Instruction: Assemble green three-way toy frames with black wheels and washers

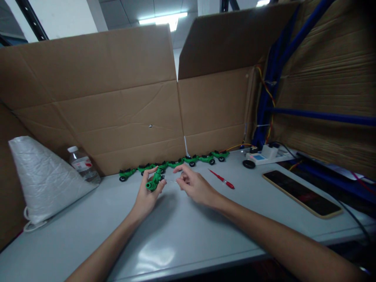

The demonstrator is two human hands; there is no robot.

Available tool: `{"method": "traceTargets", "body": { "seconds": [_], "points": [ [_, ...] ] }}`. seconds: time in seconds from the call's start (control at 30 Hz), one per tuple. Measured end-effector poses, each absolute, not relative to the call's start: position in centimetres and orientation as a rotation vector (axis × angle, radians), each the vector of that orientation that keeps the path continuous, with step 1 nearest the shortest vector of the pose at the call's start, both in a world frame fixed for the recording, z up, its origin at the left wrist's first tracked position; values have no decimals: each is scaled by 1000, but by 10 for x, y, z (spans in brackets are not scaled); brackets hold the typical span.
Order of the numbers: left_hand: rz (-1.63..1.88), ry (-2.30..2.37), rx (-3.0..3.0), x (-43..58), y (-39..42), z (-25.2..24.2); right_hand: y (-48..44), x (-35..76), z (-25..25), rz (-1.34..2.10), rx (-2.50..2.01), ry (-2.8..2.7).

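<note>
My left hand (146,199) holds a small green toy vehicle (154,181) above the table, its round end turned toward me. Thumb and fingers close on it from both sides, and a small dark part shows by the thumb. From the right, my right hand (196,187) pinches a thin metal rod (171,181) that points at the toy's side. Whether the rod's tip touches the toy I cannot tell. Behind my hands, several green toy vehicles (191,160) with black wheels stand in a row along the cardboard. A red screwdriver (221,179) lies right of my right hand.
Cardboard walls (123,105) enclose the grey table (188,235). A silvery padded bag (49,180) and a water bottle (82,164) stand left. A phone (301,192), a power strip (261,158), a black ring (249,164) and cables are at the right, by a blue metal frame (264,94).
</note>
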State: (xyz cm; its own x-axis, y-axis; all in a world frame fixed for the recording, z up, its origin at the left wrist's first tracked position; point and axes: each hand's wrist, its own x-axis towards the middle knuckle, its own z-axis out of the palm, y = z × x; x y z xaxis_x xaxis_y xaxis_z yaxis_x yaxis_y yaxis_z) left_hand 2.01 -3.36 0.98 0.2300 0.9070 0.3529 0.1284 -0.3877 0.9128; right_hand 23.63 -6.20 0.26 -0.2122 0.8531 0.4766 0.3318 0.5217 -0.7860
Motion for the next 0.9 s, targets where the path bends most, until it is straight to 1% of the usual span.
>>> {"method": "traceTargets", "body": {
  "seconds": [0.1,0.2,0.3,0.43,0.57,0.63,0.8,0.9],
  "points": [
    [1263,955,1703,20,-34,12,-70,231,6,395,-995,-1845],
    [1270,940,1673,20,-34,16,-74,227,9,328,-1002,-1854],
    [1243,917,1606,23,-35,17,-72,225,7,372,-1037,-1821],
    [1232,924,1549,26,-36,14,-66,225,2,552,-1121,-1744],
    [1225,937,1531,27,-35,11,-63,221,-1,685,-1110,-1663],
    [1226,946,1517,26,-33,12,-63,220,0,845,-1104,-1590],
    [1309,958,1486,20,-25,15,-66,228,10,1608,-1058,-1294],
    [1406,976,1445,14,-17,14,-64,237,13,1868,-1008,-1145]
  ]
}}
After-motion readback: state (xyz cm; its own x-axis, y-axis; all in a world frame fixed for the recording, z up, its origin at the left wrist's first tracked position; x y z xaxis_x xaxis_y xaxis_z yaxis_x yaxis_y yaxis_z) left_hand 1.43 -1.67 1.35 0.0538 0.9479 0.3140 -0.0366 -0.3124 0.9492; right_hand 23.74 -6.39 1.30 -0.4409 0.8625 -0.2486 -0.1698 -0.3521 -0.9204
